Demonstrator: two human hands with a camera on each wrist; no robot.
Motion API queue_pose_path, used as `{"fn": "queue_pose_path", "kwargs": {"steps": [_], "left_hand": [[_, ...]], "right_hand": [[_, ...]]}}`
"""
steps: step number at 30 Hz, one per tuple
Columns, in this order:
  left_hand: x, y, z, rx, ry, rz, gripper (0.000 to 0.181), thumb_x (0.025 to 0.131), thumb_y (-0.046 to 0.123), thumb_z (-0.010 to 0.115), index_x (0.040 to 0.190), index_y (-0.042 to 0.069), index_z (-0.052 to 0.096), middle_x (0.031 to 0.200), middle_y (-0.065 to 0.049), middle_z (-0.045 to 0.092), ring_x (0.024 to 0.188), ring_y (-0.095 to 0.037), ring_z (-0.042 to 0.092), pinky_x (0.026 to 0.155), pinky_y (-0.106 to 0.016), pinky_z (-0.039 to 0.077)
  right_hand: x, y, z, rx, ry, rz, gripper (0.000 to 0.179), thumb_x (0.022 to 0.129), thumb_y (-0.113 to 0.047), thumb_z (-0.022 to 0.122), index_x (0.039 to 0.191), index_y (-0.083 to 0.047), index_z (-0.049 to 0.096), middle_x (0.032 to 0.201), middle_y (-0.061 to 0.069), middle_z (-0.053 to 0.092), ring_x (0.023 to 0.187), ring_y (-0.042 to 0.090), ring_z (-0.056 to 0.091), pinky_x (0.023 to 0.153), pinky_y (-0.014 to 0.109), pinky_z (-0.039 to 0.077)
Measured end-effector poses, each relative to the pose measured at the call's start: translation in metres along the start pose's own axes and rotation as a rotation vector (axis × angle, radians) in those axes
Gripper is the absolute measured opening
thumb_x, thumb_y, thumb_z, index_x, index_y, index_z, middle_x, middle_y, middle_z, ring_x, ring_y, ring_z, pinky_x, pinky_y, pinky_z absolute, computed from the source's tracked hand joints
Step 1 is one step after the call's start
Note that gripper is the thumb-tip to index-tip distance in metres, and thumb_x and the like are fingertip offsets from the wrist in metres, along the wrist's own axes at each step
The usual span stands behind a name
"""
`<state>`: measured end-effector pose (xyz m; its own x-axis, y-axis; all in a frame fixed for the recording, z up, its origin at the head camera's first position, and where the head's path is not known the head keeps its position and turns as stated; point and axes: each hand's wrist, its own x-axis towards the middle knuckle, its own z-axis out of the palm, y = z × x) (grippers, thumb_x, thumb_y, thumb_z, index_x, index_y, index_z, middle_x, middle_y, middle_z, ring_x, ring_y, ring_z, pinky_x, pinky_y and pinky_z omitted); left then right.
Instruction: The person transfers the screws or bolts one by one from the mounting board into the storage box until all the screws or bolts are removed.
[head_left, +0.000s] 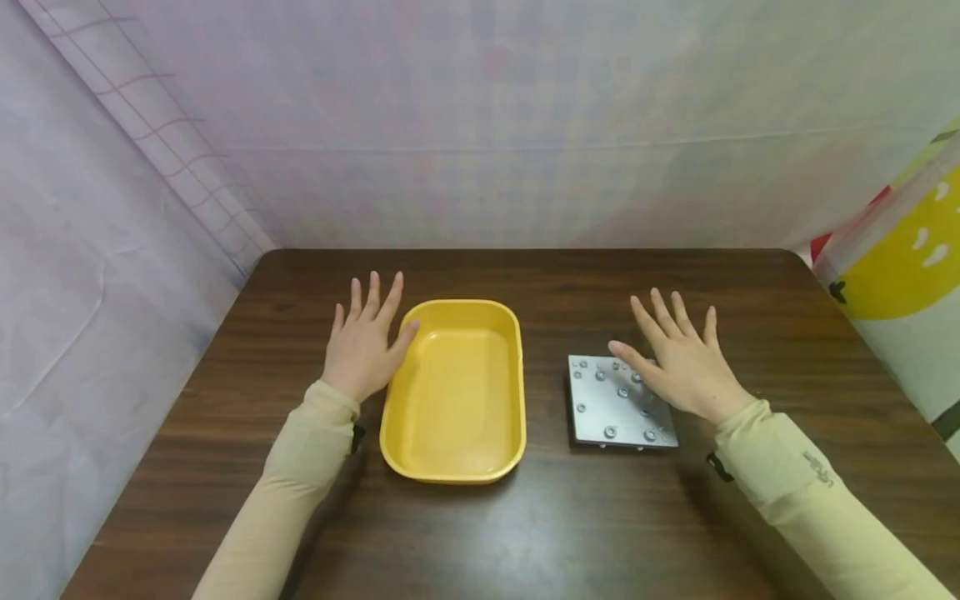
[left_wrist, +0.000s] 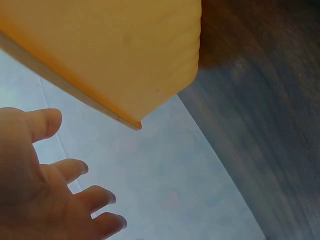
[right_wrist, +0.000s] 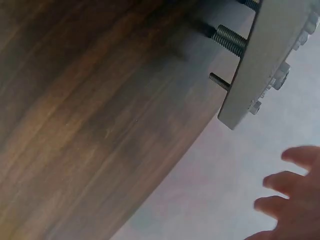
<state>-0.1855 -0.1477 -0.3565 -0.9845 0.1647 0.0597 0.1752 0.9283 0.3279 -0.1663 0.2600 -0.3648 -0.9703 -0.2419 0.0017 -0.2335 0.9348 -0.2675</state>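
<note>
My left hand (head_left: pixel 365 342) is spread beside the left rim of a yellow plastic tray (head_left: pixel 457 400), its thumb overlapping that rim in the head view. The left wrist view shows the hand (left_wrist: pixel 45 185) apart from the tray's outer wall (left_wrist: pixel 125 55). On the other side, my right hand (head_left: pixel 690 367) is spread with its thumb over a silvery metal plate (head_left: pixel 600 421) fitted with several bolts. Threaded bolt ends (right_wrist: pixel 231 41) stick out under the plate in the right wrist view, and the fingers (right_wrist: pixel 285 182) there hold nothing.
Both things stand on a dark brown wood-grain table (head_left: pixel 555 525), the tray left of the plate. A pale curtain (head_left: pixel 525 125) hangs behind the far edge, and white sheeting (head_left: pixel 90 275) at the left. A patterned cloth with a yellow shape (head_left: pixel 907 258) shows at the right.
</note>
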Motion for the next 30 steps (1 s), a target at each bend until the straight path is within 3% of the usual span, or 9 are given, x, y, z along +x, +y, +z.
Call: {"fn": "queue_pose_path", "kwargs": {"steps": [6,13,18,21,25,30], "left_hand": [[0.001,-0.002,0.001,-0.014,-0.024,0.002,0.069,0.104,0.049,0.036,0.160,0.027,0.002,0.165,-0.012,-0.002,0.152,-0.036,-0.007,0.122,-0.062,0.005],[0.008,-0.005,0.004,-0.035,-0.073,0.008,0.068,0.105,0.045,0.036,0.160,0.016,0.008,0.164,-0.019,0.005,0.152,-0.040,0.001,0.123,-0.057,0.012],[0.013,-0.009,0.008,-0.073,-0.101,0.022,0.067,0.107,0.040,0.035,0.158,0.004,0.011,0.163,-0.021,0.009,0.152,-0.040,0.006,0.124,-0.053,0.015],[0.016,-0.011,0.011,-0.089,-0.120,0.036,0.065,0.107,0.035,0.033,0.157,-0.001,0.013,0.163,-0.021,0.011,0.152,-0.038,0.008,0.124,-0.051,0.016],[0.018,-0.013,0.014,-0.109,-0.137,0.061,0.059,0.108,0.029,0.032,0.156,-0.003,0.016,0.163,-0.021,0.014,0.152,-0.035,0.011,0.124,-0.050,0.018],[0.020,-0.016,0.019,-0.129,-0.146,0.099,0.054,0.108,0.023,0.031,0.155,-0.004,0.021,0.162,-0.022,0.018,0.152,-0.035,0.013,0.123,-0.050,0.019]], "right_hand": [[0.004,-0.002,-0.009,0.041,0.071,-0.039,0.080,0.100,-0.059,0.040,0.158,-0.008,0.020,0.164,0.021,0.009,0.151,0.043,0.002,0.116,0.069,-0.013],[0.009,-0.009,-0.018,0.053,0.146,-0.078,0.071,0.099,-0.051,0.052,0.150,-0.003,0.040,0.155,0.024,0.035,0.144,0.046,0.030,0.120,0.063,0.016],[0.012,-0.014,-0.015,0.055,0.194,-0.131,0.054,0.097,-0.038,0.061,0.138,-0.002,0.056,0.140,0.024,0.055,0.112,0.045,0.063,0.094,0.061,0.050],[0.014,-0.018,-0.012,0.068,0.174,-0.162,0.043,0.096,-0.029,0.065,0.129,-0.002,0.063,0.131,0.023,0.062,0.101,0.041,0.068,0.082,0.058,0.055],[0.016,-0.024,-0.009,0.074,0.130,-0.195,0.031,0.093,-0.019,0.069,0.117,0.000,0.068,0.119,0.020,0.069,0.105,0.039,0.068,0.087,0.055,0.055],[0.020,-0.033,-0.006,0.062,0.067,-0.239,0.028,0.091,-0.012,0.070,0.116,0.001,0.067,0.112,0.018,0.072,0.103,0.036,0.069,0.087,0.052,0.056]]}}
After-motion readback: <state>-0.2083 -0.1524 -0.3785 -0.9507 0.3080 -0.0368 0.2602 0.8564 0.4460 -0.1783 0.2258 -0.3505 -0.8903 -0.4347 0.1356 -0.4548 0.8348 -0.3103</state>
